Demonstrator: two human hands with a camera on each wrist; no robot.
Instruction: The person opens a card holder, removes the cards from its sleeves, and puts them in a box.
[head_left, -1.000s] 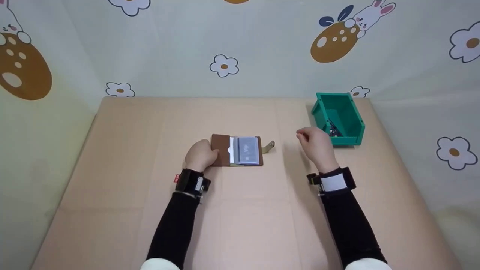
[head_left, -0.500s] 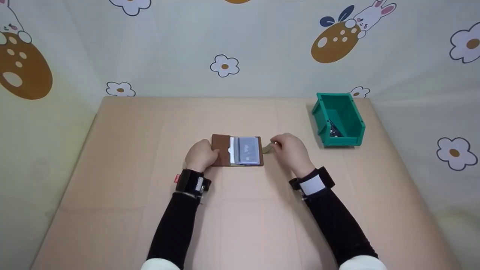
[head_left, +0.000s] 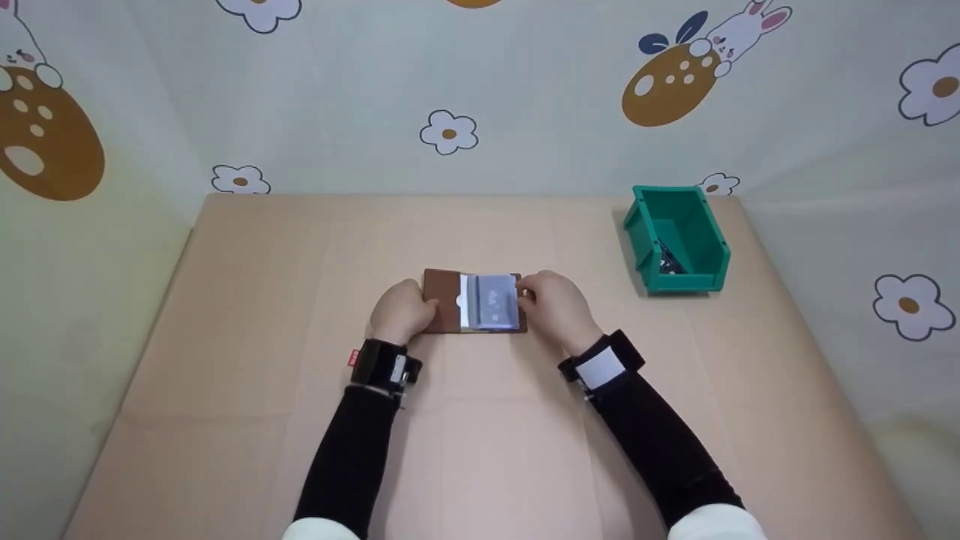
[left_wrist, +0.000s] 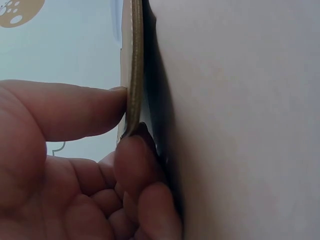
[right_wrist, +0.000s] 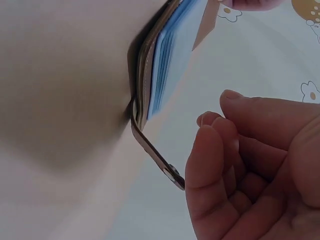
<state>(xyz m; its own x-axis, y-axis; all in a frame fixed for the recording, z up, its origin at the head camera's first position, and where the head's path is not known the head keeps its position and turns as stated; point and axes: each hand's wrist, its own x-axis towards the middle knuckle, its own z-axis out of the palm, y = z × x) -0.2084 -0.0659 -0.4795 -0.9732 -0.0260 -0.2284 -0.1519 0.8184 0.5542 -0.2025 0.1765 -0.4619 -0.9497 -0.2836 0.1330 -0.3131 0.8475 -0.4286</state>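
A brown card holder (head_left: 441,301) lies spread open on the table, its clear plastic card sleeves (head_left: 496,301) on the right half. My left hand (head_left: 399,311) pinches the left cover, thumb on top and fingers beneath, as the cover's edge (left_wrist: 134,70) between them shows in the left wrist view. At the other side, my right hand (head_left: 559,309) is by the right edge, fingers bent and thumb apart from them, with nothing between. The snap strap (right_wrist: 156,154) sticks out from the holder, its tip right at the back of the right fingers in the right wrist view.
A green plastic bin (head_left: 679,281) stands at the table's back right, with a small dark item (head_left: 669,259) inside. Patterned cloth (head_left: 360,97) hangs behind the table (head_left: 480,450) and along both sides.
My right hand has moved left from beside the green bin, past the strap, to the card holder's right edge. The left hand keeps its grip on the cover.
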